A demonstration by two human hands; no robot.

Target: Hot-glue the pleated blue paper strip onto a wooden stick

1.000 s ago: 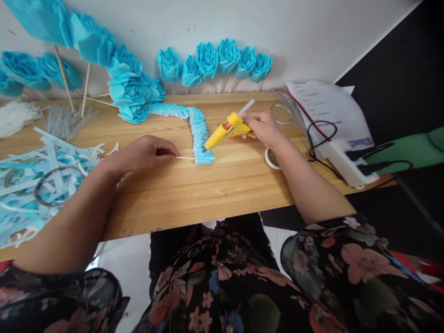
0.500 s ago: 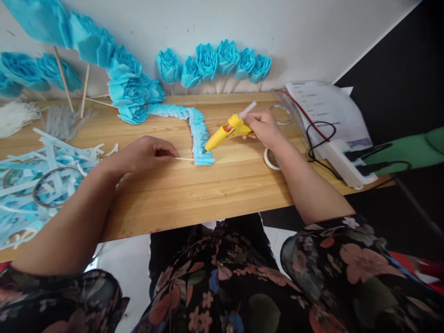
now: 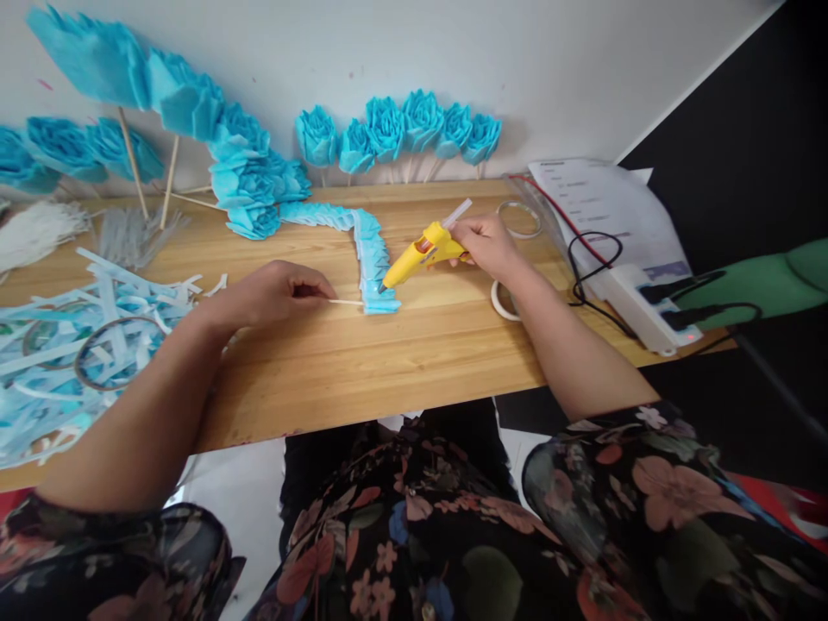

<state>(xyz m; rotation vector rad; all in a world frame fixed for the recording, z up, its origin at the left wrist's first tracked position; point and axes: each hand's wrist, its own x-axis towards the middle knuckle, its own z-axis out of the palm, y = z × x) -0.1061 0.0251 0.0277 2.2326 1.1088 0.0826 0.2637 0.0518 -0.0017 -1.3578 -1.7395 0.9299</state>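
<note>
A yellow glue gun (image 3: 420, 253) is gripped in my right hand (image 3: 485, 242), a clear glue stick (image 3: 458, 213) poking from its back. The gun's nozzle points down at the near end of a pleated light-blue paper strip (image 3: 373, 259), which bends across the table. My left hand (image 3: 285, 291) pinches a thin pale wooden stick (image 3: 346, 302), whose far tip meets the strip's rolled near end. Whether the nozzle touches the paper, I cannot tell.
Several blue paper roses (image 3: 386, 129) on sticks lean along the wall. Paper scraps (image 3: 71, 354) are heaped at the left. Tape rolls (image 3: 503, 302) lie by my right forearm. A white power strip (image 3: 650, 310) with cables and paper sheets (image 3: 605, 203) occupy the right side.
The camera view has shifted slightly, so the roses sit lower in the picture. The glue gun's nozzle has moved slightly down and left relative to the strip. Both hands keep their grips.
</note>
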